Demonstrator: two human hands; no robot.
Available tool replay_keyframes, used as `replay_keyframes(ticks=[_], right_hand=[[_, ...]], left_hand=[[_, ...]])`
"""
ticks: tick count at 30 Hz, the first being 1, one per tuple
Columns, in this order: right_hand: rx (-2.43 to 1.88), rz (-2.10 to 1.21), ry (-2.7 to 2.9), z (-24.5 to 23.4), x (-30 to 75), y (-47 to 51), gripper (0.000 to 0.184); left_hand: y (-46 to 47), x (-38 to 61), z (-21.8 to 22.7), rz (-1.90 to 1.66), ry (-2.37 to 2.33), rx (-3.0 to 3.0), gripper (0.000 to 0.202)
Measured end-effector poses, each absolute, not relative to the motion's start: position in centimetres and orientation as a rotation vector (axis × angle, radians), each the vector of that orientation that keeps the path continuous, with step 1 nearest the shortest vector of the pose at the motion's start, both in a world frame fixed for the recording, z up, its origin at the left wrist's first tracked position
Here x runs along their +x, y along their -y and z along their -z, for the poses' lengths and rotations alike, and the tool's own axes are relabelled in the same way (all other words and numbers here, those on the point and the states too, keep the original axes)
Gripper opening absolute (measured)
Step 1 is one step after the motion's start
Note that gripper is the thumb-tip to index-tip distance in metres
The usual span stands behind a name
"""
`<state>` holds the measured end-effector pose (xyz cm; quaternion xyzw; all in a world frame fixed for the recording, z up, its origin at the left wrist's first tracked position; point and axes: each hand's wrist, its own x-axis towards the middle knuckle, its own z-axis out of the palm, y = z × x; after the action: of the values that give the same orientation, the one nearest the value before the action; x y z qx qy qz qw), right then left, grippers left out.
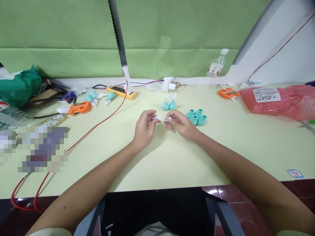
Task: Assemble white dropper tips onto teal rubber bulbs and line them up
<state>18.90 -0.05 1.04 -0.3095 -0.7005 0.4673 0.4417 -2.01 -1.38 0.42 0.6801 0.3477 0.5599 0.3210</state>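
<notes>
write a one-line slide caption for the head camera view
Left hand pinching a whitish plastic piece, right hand a clear plastic piece, near four open-mouthed teal bulbs.

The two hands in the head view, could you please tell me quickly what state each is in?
Left hand: closed, pinching a small white piece.
Right hand: closed, pinching a small clear piece.

Clear pc [168, 119] part. hidden by R hand [181, 124].
</notes>
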Motion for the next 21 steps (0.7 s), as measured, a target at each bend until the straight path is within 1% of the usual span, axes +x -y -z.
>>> replay_keyframes(ticks=[3, 10, 15, 18, 21], right_hand=[[-0.755, -1.197, 1.715, -1.2, 18.4, 0.5, 0.037], [-0.798, -1.083, 1.79, -1.5, 18.8, 0.8, 0.032], [-0.779, -1.012, 1.812, -1.1, 18.8, 0.7, 0.023], [-0.784, -0.893, 1.871, -1.3, 18.9, 0.7, 0.023], [-0.806, -0.638, 1.999, -1.9, 19.6, 0.4, 0.027]], left_hand=[[1.6, -1.8, -0.3, -1.428, -0.864, 1.699, 0.026], [1.4, -1.8, -0.3, -1.436, -0.884, 1.89, 0.014], [1.5, -1.5, -0.6, -1.369, -0.815, 1.627, 0.017], [1.6, -1.4, -0.7, -1.327, -0.798, 1.519, 0.02], [1.4, -1.4, -0.8, -1.299, -0.801, 1.482, 0.023]])
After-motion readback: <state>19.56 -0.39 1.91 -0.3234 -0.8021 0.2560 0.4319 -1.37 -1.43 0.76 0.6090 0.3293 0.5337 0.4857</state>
